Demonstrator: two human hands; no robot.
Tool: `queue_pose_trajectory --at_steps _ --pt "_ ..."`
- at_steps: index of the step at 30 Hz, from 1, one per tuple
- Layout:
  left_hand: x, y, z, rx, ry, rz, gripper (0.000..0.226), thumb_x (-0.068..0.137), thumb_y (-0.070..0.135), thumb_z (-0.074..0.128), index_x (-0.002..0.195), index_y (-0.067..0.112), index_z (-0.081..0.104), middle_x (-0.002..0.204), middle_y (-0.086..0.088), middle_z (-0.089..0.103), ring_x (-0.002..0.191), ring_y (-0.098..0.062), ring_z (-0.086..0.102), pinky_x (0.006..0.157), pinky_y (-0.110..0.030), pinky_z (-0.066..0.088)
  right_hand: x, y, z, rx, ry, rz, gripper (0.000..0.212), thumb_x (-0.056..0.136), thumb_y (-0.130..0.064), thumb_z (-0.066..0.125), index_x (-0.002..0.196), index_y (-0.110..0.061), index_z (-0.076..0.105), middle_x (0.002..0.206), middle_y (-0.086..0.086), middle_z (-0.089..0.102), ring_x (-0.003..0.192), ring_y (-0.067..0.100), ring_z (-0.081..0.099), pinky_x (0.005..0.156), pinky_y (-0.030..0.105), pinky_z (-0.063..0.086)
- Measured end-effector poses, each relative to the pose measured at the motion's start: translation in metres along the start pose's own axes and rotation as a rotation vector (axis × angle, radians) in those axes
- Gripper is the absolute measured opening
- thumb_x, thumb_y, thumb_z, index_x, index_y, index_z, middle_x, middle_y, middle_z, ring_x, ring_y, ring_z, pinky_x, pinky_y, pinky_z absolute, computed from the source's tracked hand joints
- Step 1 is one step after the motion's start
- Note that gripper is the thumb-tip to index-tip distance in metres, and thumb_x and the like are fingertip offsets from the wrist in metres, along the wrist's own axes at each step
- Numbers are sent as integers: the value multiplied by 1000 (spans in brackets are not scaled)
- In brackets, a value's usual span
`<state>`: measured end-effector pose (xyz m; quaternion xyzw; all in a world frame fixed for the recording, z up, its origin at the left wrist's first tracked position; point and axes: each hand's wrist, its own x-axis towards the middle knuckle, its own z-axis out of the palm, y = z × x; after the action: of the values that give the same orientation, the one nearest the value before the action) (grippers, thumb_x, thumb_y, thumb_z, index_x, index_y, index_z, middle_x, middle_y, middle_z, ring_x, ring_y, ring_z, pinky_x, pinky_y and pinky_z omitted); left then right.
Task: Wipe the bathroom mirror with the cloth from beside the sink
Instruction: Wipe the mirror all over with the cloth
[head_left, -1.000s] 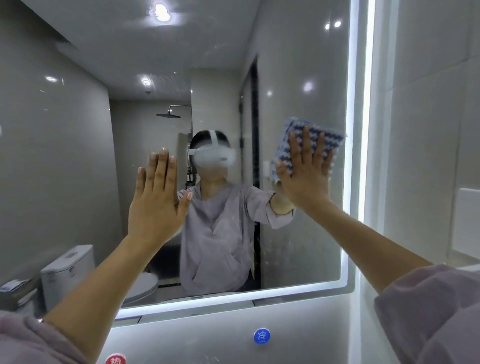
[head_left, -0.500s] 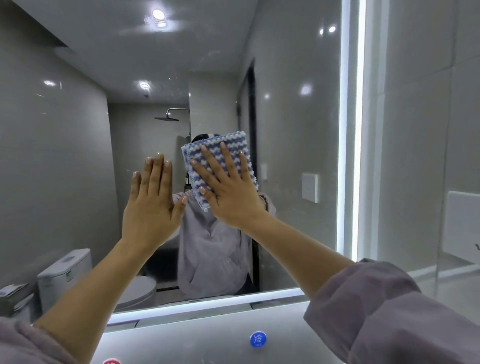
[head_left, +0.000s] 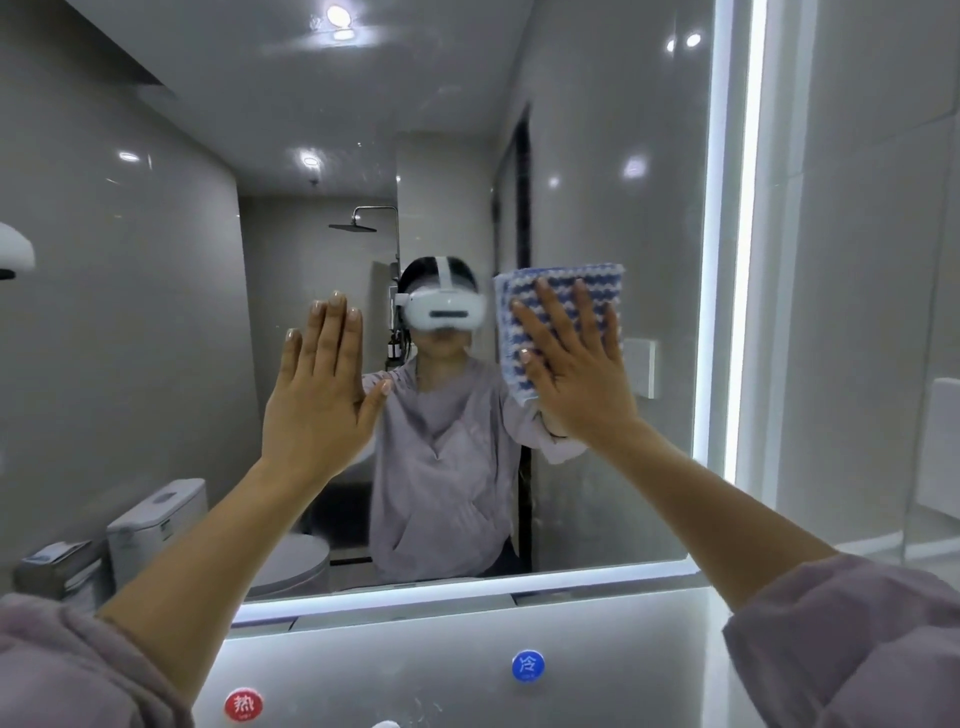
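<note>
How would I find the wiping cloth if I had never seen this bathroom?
Start at the big mirror with the glowing edge. Right of its middle, the right hand presses flat on the cloth. It is the only blue-and-white wavy striped thing; the left hand is bare.

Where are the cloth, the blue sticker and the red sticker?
cloth (head_left: 558, 291): head view, striped upper part above the fingers.
blue sticker (head_left: 528, 665): head view, its centre.
red sticker (head_left: 243, 704): head view, its centre.

Cool, even light fills the frame. A white LED strip (head_left: 744, 260) glows along the frameless wall mirror (head_left: 156, 312) at right and bottom; round ceiling spotlights (head_left: 337, 15) glare, reflected, upper centre. Straight lines bow at the edges.
</note>
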<state>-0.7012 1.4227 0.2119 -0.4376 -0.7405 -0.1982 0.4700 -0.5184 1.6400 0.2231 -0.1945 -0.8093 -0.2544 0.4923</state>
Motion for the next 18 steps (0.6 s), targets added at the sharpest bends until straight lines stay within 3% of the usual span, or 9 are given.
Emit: queue_pose_trajectory --at_steps 9,18 --pt "1 -2 5 11 20 -1 77 93 53 18 150 5 -2 159 -10 -9 147 -25 -8 121 -44 2 -35 86 -12 -8 -53 239 62 99 -50 7 154 -22 3 162 4 -4 148 26 -9 119 53 0" --pt "2 -1 5 19 -1 -12 76 93 52 17 150 5 -5 159 -11 -11 147 -26 -10 121 -44 1 -35 65 -4 86 14 461 60 97 -47 7 152 -23 2 161 10 0 147 35 -6 117 53 -7"
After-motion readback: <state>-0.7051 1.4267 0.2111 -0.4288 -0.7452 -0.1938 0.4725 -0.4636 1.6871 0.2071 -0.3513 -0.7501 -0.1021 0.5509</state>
